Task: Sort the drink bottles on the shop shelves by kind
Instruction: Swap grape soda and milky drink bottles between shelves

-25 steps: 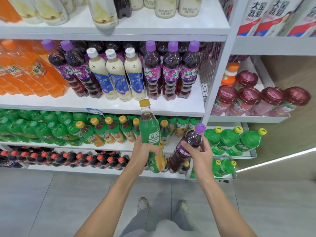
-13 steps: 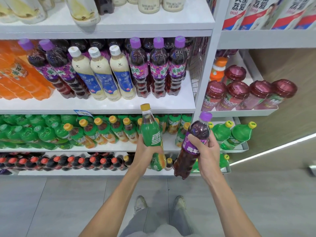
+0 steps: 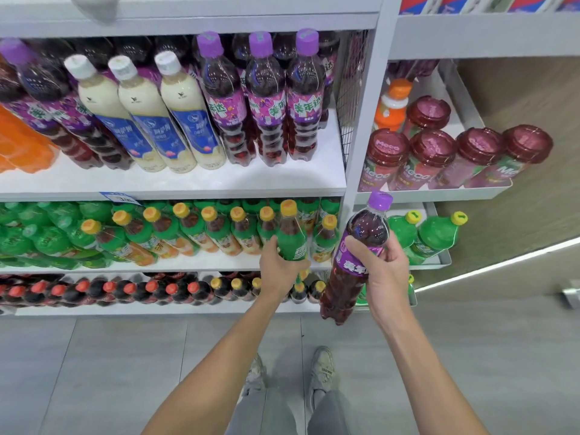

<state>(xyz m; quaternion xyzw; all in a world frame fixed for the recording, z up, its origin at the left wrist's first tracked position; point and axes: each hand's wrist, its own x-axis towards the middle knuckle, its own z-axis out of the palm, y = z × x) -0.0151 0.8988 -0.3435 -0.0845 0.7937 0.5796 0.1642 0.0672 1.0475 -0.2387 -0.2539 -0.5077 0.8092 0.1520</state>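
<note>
My left hand (image 3: 279, 268) grips a green-labelled tea bottle with a yellow cap (image 3: 290, 233), held upright at the right end of the row of like bottles (image 3: 188, 233) on the middle shelf. My right hand (image 3: 381, 274) holds a dark grape soda bottle with a purple cap (image 3: 357, 255), tilted slightly, in front of the shelf upright. Three matching purple-capped grape bottles (image 3: 266, 98) stand on the shelf above, right of three white-capped milk tea bottles (image 3: 153, 111).
Orange soda (image 3: 22, 142) sits far left on the upper shelf. Green bottles with yellow caps (image 3: 433, 233) and red-lidded cups (image 3: 455, 152) fill the right-hand unit. Dark bottles with red caps (image 3: 110, 290) line the bottom shelf. Grey floor and my shoes (image 3: 321, 368) lie below.
My left hand has moved the green tea bottle forward and down into the middle shelf's row. My right hand has lifted the grape bottle higher and more upright.
</note>
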